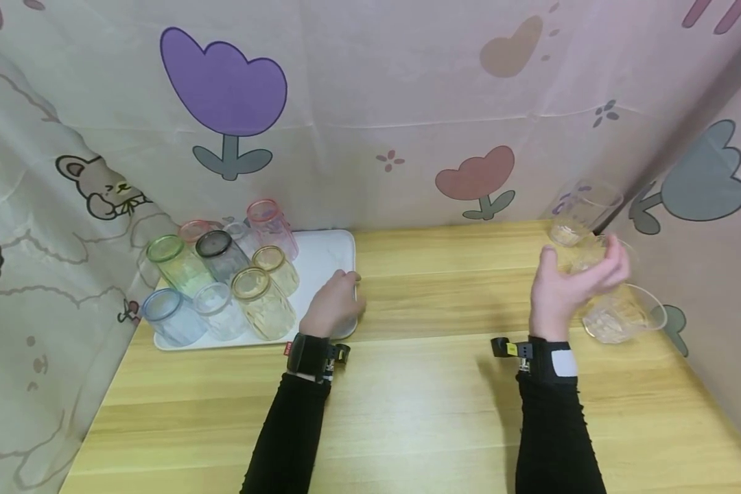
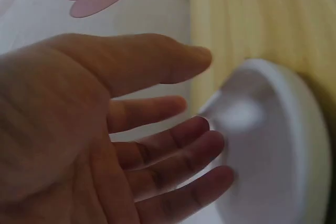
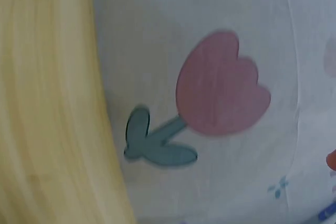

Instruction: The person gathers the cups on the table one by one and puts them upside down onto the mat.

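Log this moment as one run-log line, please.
left hand: open, resting on white tray edge | right hand: raised, grip on clear glass | tray: coloured glasses

A clear ribbed glass (image 1: 583, 257) is held tilted at the right of the frame. A white tray (image 1: 330, 257), at centre left, is touched at its near right corner and carries nine tinted glasses.

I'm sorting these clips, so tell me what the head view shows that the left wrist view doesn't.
Only the head view shows the coloured glasses, the right hand gripping a clear glass, and two more clear glasses beside it. Only the left wrist view shows the left hand's palm and straight fingers. Both show that hand at the white tray on the wooden table.
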`<action>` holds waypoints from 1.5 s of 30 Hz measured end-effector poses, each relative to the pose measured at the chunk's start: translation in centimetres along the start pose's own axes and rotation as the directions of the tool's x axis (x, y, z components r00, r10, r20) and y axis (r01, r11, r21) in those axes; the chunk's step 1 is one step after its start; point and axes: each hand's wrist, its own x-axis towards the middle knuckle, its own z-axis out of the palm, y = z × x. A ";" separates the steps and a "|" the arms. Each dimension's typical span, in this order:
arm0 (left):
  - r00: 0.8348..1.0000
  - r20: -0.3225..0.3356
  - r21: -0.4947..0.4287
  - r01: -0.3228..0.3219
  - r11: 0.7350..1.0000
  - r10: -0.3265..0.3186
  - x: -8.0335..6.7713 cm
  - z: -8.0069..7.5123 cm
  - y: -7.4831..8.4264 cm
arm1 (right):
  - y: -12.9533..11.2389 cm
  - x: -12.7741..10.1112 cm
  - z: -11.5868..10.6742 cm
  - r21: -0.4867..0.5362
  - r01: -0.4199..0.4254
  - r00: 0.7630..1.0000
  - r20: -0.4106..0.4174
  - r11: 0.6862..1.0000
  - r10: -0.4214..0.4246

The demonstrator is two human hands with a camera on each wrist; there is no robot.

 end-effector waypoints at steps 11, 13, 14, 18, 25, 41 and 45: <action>0.999 0.026 -0.015 0.033 0.999 -0.032 0.0 0.4 -0.1 | 3.6 2.6 -4.5 -0.234 -0.050 0.994 -0.105 0.971 0.025; 0.999 0.030 -0.022 0.038 0.999 -0.037 0.0 0.4 -0.1 | 3.5 2.9 -5.1 -0.248 -0.104 0.988 -0.134 0.963 0.072; 0.999 0.030 -0.027 0.042 0.999 -0.041 0.0 0.4 0.0 | 3.4 3.0 -5.4 -0.246 -0.128 0.985 -0.147 0.961 0.094; 0.998 0.023 -0.040 0.053 0.998 -0.052 -0.1 0.2 0.0 | 3.1 3.3 -6.2 -0.150 -0.233 0.964 -0.165 0.961 0.208; 0.998 0.029 -0.030 0.050 0.998 -0.049 0.0 0.2 -0.1 | 5.4 4.1 -7.9 0.179 -0.451 0.881 -0.071 0.874 0.469; 0.999 0.034 -0.032 0.028 0.999 -0.027 0.1 0.2 0.0 | 9.9 4.3 -8.9 0.462 -0.543 0.783 -0.024 0.701 0.622; 0.999 0.035 -0.032 0.027 0.999 -0.026 0.1 0.3 0.0 | 10.4 4.0 -9.1 0.229 -0.561 0.812 -0.038 0.796 0.583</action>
